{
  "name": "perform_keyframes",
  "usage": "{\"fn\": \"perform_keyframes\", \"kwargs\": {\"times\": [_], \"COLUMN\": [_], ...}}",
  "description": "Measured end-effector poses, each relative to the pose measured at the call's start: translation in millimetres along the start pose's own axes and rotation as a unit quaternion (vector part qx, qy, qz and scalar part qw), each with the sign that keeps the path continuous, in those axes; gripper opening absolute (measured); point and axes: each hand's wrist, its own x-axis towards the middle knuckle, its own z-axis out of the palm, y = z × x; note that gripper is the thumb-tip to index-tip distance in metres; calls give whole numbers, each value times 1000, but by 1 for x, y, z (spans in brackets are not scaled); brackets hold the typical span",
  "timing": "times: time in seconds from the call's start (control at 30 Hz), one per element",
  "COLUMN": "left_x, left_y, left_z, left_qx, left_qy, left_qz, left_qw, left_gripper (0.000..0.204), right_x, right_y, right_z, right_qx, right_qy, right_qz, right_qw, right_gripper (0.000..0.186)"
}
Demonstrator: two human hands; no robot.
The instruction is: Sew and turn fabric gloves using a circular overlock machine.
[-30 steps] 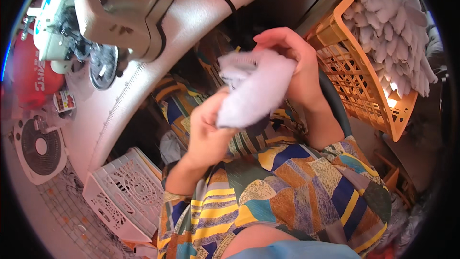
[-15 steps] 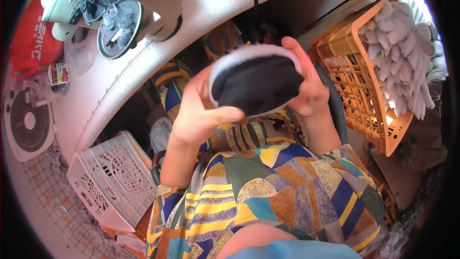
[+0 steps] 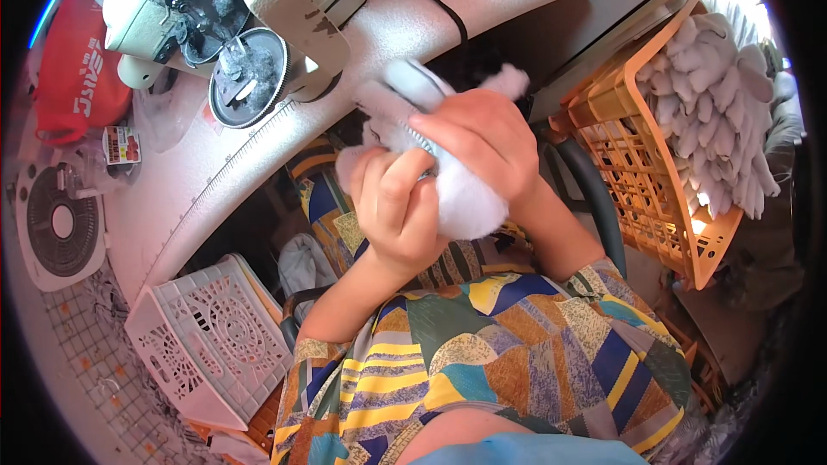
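Note:
Between both hands, above my lap, is a white fluffy piece (image 3: 469, 202) with soft rounded flaps sticking out and a grey toothed strip, like a zipper, along an opening. My left hand (image 3: 396, 202) is closed, its fingers curled and pinching near the lower end of that strip, where a small dark metal bit shows. My right hand (image 3: 487, 138) wraps over the piece from the right, with its thumb lying along the strip. The piece's inside and its dark side are hidden.
A white sewing machine (image 3: 284, 0) stands on the pale curved table (image 3: 198, 146) at upper left. An orange crate (image 3: 642, 129) full of white fluffy pieces (image 3: 715, 103) is at right, a white plastic basket (image 3: 215, 336) at lower left. A fan (image 3: 62, 222) and red bag (image 3: 77, 69) lie far left.
The fluffy piece has been turned from its black oval face to its white side with the toothed strip. My hands have closed in on it, the left now pinching at the strip.

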Motion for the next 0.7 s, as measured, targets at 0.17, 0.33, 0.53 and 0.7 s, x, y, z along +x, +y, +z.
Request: {"fn": "perform_keyframes", "kwargs": {"times": [0.17, 0.33, 0.53, 0.7], "left_x": [-8, -7, 9, 3], "left_y": [26, 29, -12, -36], "left_z": [2, 1, -5, -5], "left_qx": [-24, -52, 22, -224], "left_qy": [-55, -68, -70, -53], "left_qz": [-109, -119, -178, -434], "left_qw": [992, 989, 981, 871], "left_gripper": [30, 30, 26, 35], "right_x": [2, -3, -11, -10], "right_y": [-2, 18, 7, -22], "right_z": [4, 27, 9, 2], "right_qx": [-37, 28, 399, 656], "right_qy": [-59, 53, -72, -109], "right_qz": [89, 117, 380, 454], "right_qw": [994, 991, 831, 593], "right_gripper": [38, 20, 42, 88]}}
